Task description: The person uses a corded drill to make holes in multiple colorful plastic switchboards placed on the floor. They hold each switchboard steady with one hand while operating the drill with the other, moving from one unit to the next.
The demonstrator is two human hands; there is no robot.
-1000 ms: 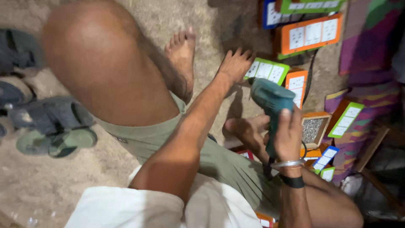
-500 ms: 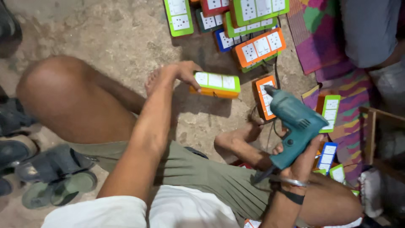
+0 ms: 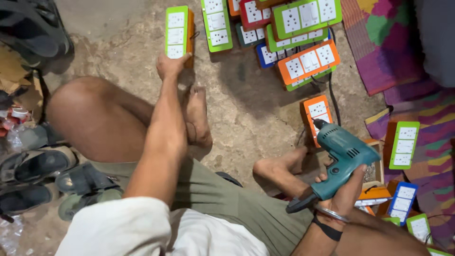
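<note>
Since the earlier frame, left hand has carried the green-faced switchboard box to the upper-left row, grip closed on its end, while right hand grips the teal electric drill; several boxes lie unplaced at lower right.

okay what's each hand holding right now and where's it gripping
Right hand grips the teal drill by its handle. Left hand rests on the near end of a green-faced switchboard box.

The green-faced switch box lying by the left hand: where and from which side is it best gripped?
Probably across its two long sides near the close end, coming from above. The green-faced switch box lies flat on the floor, long and narrow, its orange side wall exposed. The left hand already rests at that near end; the right hand holds a teal drill.
</note>
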